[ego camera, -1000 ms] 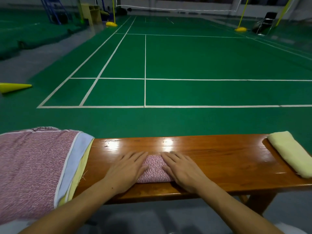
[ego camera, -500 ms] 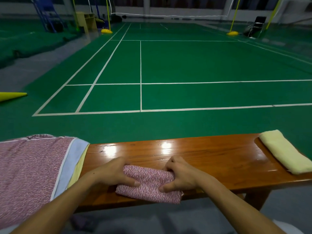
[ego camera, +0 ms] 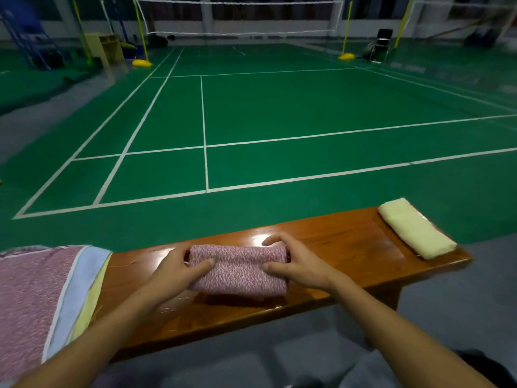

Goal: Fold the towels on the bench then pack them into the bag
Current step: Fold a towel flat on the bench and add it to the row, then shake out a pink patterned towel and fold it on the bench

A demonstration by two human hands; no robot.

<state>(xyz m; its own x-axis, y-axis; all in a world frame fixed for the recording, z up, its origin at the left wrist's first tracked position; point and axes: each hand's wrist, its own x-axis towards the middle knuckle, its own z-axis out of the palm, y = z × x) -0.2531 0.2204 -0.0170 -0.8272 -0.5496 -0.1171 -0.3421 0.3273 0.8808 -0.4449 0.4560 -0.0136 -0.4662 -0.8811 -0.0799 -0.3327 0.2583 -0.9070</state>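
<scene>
Head view looks down at both of my hands holding a folded pink towel (ego camera: 239, 271) in the middle of the wooden bench (ego camera: 347, 247). My left hand (ego camera: 179, 271) grips the left end of it, with the thumb on top and the fingers tucked round the far side. My right hand (ego camera: 298, 266) grips the right end the same way, thumb on top and fingers curled over the back edge. The pink towel is a thick little bundle, and there is a dark shadow under its near edge, so I cannot tell if it rests on the wood or is lifted a bit. At the far right end of the bench lies a folded pale yellow towel (ego camera: 415, 229), well apart from my hands. On the left end sits a pile of spread-out towels (ego camera: 36, 301), pink on top with blue and yellow edges peeking out beside it. Past the bench is a green court (ego camera: 279, 113) with white lines and a net (ego camera: 237, 16) far away.
</scene>
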